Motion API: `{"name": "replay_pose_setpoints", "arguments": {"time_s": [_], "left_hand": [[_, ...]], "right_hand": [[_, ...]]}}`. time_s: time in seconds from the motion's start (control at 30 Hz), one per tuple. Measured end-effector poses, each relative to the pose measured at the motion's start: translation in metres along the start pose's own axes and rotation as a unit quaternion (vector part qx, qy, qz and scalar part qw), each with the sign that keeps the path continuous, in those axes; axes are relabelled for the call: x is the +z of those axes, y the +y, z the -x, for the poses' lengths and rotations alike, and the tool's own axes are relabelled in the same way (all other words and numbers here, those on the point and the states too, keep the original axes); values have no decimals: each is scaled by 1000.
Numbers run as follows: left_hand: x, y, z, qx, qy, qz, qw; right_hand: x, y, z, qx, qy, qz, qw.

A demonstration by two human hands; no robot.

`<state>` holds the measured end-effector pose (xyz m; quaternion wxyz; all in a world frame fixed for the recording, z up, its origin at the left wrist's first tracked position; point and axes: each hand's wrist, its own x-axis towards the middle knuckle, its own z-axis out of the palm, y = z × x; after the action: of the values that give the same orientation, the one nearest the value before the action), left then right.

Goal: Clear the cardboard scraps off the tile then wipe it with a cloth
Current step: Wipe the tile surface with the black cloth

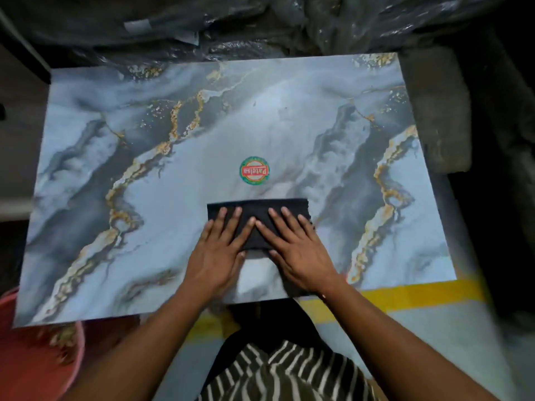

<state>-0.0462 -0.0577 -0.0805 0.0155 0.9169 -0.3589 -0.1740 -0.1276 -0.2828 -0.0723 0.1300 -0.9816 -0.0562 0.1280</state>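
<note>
- large marbled tile (pixel 202 169), pale blue-grey with dark veins and gold streaks, lying flat and filling most of the head view.
- round red and green sticker (pixel 254 170) stuck near the middle of the tile, lettering upside down from this side.
- folded black cloth (pixel 257 209) spread flat on the tile just below the sticker, near the tile's near edge, slightly right of centre.
- left hand (pixel 218 250) laid palm down, fingers straight and spread, fingertips pressing the left half of the cloth, heel of the hand on bare tile.
- right hand (pixel 298 250) likewise palm down, fingers straight and fanned, pressing the right half of the cloth.
- index fingertips of both hands almost meeting at the middle of the cloth, forming a peak; thumbs tucked toward each other at the cloth's near edge.
- no cardboard scraps visible on the tile surface; only a few tiny dark specks above the sticker.
- red plastic tub (pixel 37 357) at the lower left, partly under the tile's near left corner, with pale brownish bits inside, too blurred to tell more.
- crumpled dark plastic sheeting (pixel 231 27) beyond the far edge of the tile.
- yellow stripe (pixel 411 295) on the floor just under the tile's near right edge.
- striped black and white garment (pixel 289 371) at the bottom, between the forearms.
</note>
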Motion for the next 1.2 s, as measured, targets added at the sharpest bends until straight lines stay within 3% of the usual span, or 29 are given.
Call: {"name": "replay_pose_setpoints", "arguments": {"time_s": [0.23,0.6,0.83,1.2], "left_hand": [[34,53,111,-8,-20,28,999],[34,50,116,-2,-21,11,1000],[14,22,45,18,-10,15,1000],[-52,-21,-157,-15,9,29,999]], "right_hand": [[26,-42,107,-5,-35,-5,999],[26,-45,112,-1,-35,4,999],[12,-12,51,5,-10,6,1000],[-53,107,-126,-14,19,44,999]]}}
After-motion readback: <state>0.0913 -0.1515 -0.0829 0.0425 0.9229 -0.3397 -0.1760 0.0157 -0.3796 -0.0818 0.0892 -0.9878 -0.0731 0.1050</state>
